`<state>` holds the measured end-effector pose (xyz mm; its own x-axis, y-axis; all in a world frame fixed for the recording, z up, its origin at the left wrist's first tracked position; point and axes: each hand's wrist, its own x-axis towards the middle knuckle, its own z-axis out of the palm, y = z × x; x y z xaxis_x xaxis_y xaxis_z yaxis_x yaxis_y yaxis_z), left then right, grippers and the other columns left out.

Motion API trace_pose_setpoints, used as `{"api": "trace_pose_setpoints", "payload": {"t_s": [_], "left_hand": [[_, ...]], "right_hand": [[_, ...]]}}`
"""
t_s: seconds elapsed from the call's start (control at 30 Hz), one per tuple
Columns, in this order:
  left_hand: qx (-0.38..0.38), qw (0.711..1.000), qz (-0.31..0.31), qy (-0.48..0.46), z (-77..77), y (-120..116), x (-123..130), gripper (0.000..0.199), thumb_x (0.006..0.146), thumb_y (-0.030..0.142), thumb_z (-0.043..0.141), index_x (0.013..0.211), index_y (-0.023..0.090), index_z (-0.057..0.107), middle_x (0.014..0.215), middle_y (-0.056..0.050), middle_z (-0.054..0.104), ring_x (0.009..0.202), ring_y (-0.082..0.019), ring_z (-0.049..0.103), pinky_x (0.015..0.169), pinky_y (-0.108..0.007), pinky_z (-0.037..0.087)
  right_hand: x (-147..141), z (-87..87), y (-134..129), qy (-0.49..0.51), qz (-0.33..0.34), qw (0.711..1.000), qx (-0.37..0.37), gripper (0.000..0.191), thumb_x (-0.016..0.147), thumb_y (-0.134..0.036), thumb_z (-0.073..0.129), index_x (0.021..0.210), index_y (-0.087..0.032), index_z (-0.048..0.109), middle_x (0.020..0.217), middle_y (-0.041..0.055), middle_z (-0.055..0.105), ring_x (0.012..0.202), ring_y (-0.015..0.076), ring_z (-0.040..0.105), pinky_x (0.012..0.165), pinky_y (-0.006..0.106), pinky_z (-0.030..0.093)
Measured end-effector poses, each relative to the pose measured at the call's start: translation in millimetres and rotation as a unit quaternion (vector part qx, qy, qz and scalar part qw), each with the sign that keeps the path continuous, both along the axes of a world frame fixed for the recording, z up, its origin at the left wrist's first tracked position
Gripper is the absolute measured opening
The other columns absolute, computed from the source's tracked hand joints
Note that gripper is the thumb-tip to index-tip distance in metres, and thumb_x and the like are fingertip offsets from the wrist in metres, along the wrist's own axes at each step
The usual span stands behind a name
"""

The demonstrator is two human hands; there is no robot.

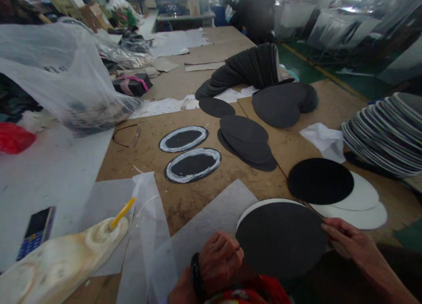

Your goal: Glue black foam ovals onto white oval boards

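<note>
A large dark oval sheet (281, 238) lies over a white oval whose rim shows along its upper left edge. My right hand (346, 240) pinches the sheet's right edge between thumb and fingers. At the left edge my left hand (222, 255), with a black band on the wrist, is curled closed against the sheet; its fingertips are partly hidden. Beyond my right hand, a black oval (320, 181) rests on white ovals (365, 211). Farther left are two small dark ovals (193, 164) with white paste smeared in rings.
A glue bottle (75, 255) with a yellow nozzle lies at the left, near a phone-like blue device (36, 231). Glasses (127, 136) and a plastic bag (69, 75) are behind. Dark ovals (245, 141) lie mid-table. A tall oval stack (385, 135) leans at the right.
</note>
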<state>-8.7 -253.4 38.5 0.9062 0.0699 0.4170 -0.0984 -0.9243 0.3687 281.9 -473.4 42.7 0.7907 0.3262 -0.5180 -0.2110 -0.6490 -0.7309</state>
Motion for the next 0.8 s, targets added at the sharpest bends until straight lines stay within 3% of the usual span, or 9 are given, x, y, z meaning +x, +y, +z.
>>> {"api": "trace_pose_setpoints", "payload": {"t_s": [0.1, 0.2, 0.3, 0.37, 0.47, 0.7, 0.8], "left_hand": [[0.019, 1.000, -0.009, -0.014, 0.0, -13, 6, 0.011, 0.087, 0.013, 0.047, 0.093, 0.015, 0.055, 0.081, -0.002, 0.059, 0.073, -0.011, 0.053, 0.069, -0.025, 0.044], [0.030, 1.000, 0.004, 0.000, 3.2, -15, 4, 0.013, 0.088, 0.012, 0.046, 0.094, 0.016, 0.056, 0.083, -0.002, 0.060, 0.077, -0.011, 0.054, 0.073, -0.026, 0.045], [0.032, 0.999, 0.037, -0.021, 6.2, -10, 0, 0.019, 0.090, 0.013, 0.040, 0.093, 0.016, 0.058, 0.083, -0.002, 0.061, 0.080, -0.012, 0.054, 0.076, -0.026, 0.045], [0.036, 0.997, 0.052, -0.047, 8.0, -7, -1, 0.021, 0.091, 0.013, 0.039, 0.089, 0.016, 0.059, 0.080, -0.002, 0.061, 0.079, -0.011, 0.054, 0.074, -0.025, 0.045], [0.044, 0.997, 0.058, -0.037, 9.7, -5, 0, 0.016, 0.089, 0.012, 0.043, 0.088, 0.016, 0.059, 0.079, -0.001, 0.060, 0.078, -0.010, 0.054, 0.075, -0.024, 0.045], [0.034, 0.998, 0.060, 0.001, 5.8, -5, -12, 0.013, 0.087, 0.010, 0.046, 0.090, 0.016, 0.058, 0.082, -0.001, 0.061, 0.077, -0.012, 0.054, 0.075, -0.026, 0.044], [0.037, 0.996, 0.077, 0.008, 4.0, -1, -26, 0.016, 0.089, 0.012, 0.042, 0.089, 0.016, 0.058, 0.081, -0.002, 0.060, 0.079, -0.012, 0.054, 0.076, -0.026, 0.043]], "right_hand": [[3, -13.4, -15, 0.043, -0.004, 0.999, 0.033, 0.037, 0.054, -0.048, 0.074, 0.076, -0.020, 0.063, 0.059, 0.0001, 0.064, 0.053, 0.0160, 0.058, 0.048, 0.025, 0.047], [3, -19.6, -18, 0.034, 0.046, 0.997, 0.044, 0.030, 0.063, -0.047, 0.069, 0.076, -0.020, 0.064, 0.060, -0.0005, 0.063, 0.054, 0.0157, 0.057, 0.051, 0.026, 0.048], [0, -25.6, -12, -0.028, 0.081, 0.995, 0.044, 0.028, 0.064, -0.046, 0.067, 0.075, -0.020, 0.065, 0.093, 0.0061, 0.069, 0.081, 0.0220, 0.063, 0.071, 0.031, 0.051], [-1, -30.2, -8, -0.067, 0.086, 0.994, 0.028, 0.028, 0.064, -0.046, 0.066, 0.077, -0.021, 0.065, 0.115, 0.0073, 0.063, 0.100, 0.0251, 0.059, 0.083, 0.033, 0.048], [-3, -34.6, -4, -0.106, 0.086, 0.991, -0.014, 0.029, 0.066, -0.047, 0.062, 0.081, -0.023, 0.063, 0.127, 0.0065, 0.055, 0.104, 0.0270, 0.057, 0.086, 0.038, 0.046], [-20, -36.9, 6, -0.160, 0.140, 0.975, -0.062, 0.024, 0.071, -0.045, 0.055, 0.075, -0.022, 0.063, 0.128, 0.0085, 0.053, 0.114, 0.0308, 0.049, 0.097, 0.044, 0.036], [-31, -38.0, 10, -0.125, 0.126, 0.983, -0.044, 0.023, 0.071, -0.044, 0.057, 0.078, -0.023, 0.062, 0.125, 0.0075, 0.056, 0.105, 0.0276, 0.056, 0.093, 0.040, 0.041]]}}
